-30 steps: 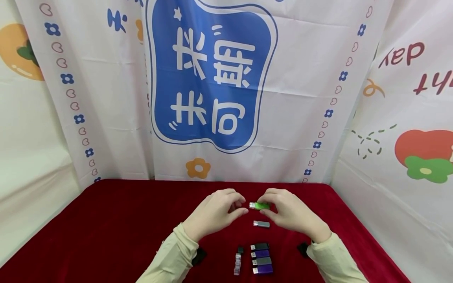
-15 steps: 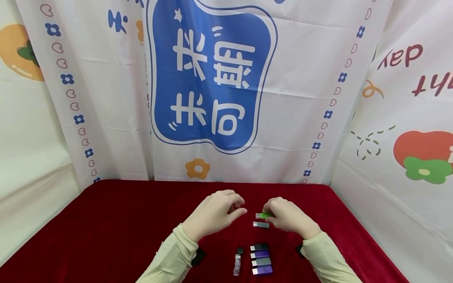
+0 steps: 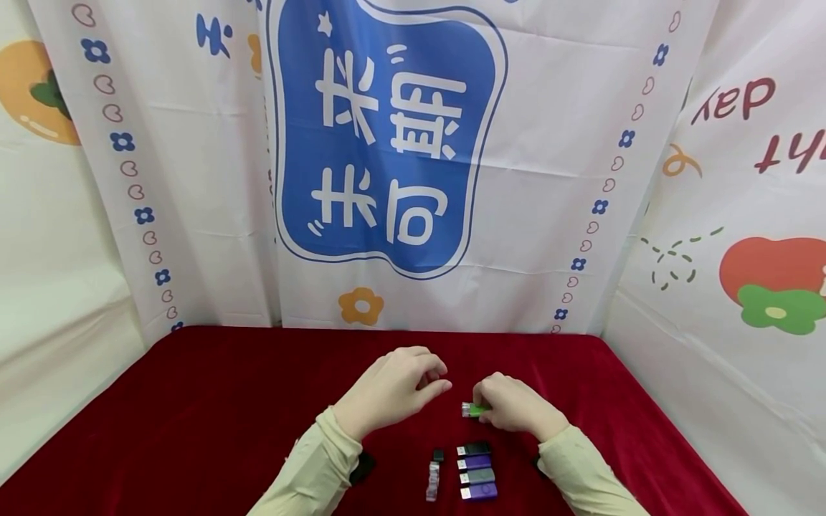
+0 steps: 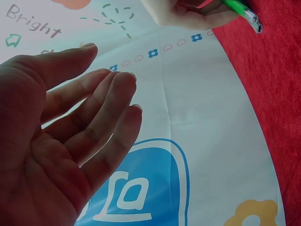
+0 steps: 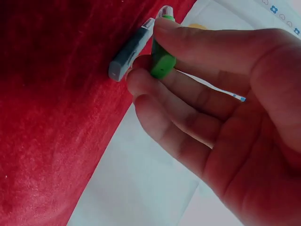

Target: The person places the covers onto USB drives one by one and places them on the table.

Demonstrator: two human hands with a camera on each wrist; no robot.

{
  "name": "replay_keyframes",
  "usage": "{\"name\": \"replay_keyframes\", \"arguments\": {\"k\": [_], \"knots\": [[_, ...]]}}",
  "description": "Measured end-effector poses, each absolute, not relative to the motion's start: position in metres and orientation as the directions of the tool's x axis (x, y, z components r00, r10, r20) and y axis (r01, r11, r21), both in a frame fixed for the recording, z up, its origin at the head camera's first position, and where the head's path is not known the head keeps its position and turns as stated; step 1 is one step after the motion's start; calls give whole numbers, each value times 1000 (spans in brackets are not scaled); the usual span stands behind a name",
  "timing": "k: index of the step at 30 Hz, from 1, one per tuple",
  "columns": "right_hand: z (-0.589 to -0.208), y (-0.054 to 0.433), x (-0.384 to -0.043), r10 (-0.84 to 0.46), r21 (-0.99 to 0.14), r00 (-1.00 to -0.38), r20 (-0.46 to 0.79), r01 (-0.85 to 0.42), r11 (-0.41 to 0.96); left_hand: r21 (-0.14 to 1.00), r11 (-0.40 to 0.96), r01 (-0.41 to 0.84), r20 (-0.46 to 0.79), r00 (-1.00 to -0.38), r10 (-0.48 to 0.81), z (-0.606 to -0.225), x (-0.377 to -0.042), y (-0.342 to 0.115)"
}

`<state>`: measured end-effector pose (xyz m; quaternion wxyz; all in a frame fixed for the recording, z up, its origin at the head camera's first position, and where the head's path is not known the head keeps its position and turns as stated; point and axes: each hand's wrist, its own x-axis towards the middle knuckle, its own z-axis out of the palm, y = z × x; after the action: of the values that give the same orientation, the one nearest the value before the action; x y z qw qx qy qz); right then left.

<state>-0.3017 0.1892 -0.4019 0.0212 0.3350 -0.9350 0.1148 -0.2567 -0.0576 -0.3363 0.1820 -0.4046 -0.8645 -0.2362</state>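
Observation:
Between thumb and fingers, my right hand (image 3: 516,405) pinches a green USB stick (image 5: 163,63) whose plug end is covered by a clear cap. A grey USB stick (image 5: 129,54) lies on the red cloth right beside it, roughly parallel, in the right wrist view. From the head view the green stick and the fingers hide most of that grey one. My left hand (image 3: 395,387) hovers to the left with loosely bent fingers and nothing in it; the left wrist view shows its palm (image 4: 51,174) bare.
Nearer the front, a black stick (image 3: 476,449), a purple stick (image 3: 476,463), a grey stick (image 3: 478,476) and another purple stick (image 3: 480,491) form a column. Left of them are several clear caps (image 3: 433,481) and a black cap (image 3: 438,455). Printed curtains (image 3: 548,179) enclose the red table (image 3: 258,416).
My right hand has brought the green USB stick down and nearer, from above the grey stick to right against it. My left hand has stayed in place.

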Motion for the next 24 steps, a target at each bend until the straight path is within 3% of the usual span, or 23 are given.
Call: {"name": "replay_keyframes", "arguments": {"k": [10,24], "knots": [[-405,188,-303,-648,-210,-750,131,-660,721,278,555,784,485,-613,623,-336,-256,-57],[-410,187,-303,-621,-96,-766,169,-639,763,283,559,779,459,-622,635,-337,-257,-56]]}}
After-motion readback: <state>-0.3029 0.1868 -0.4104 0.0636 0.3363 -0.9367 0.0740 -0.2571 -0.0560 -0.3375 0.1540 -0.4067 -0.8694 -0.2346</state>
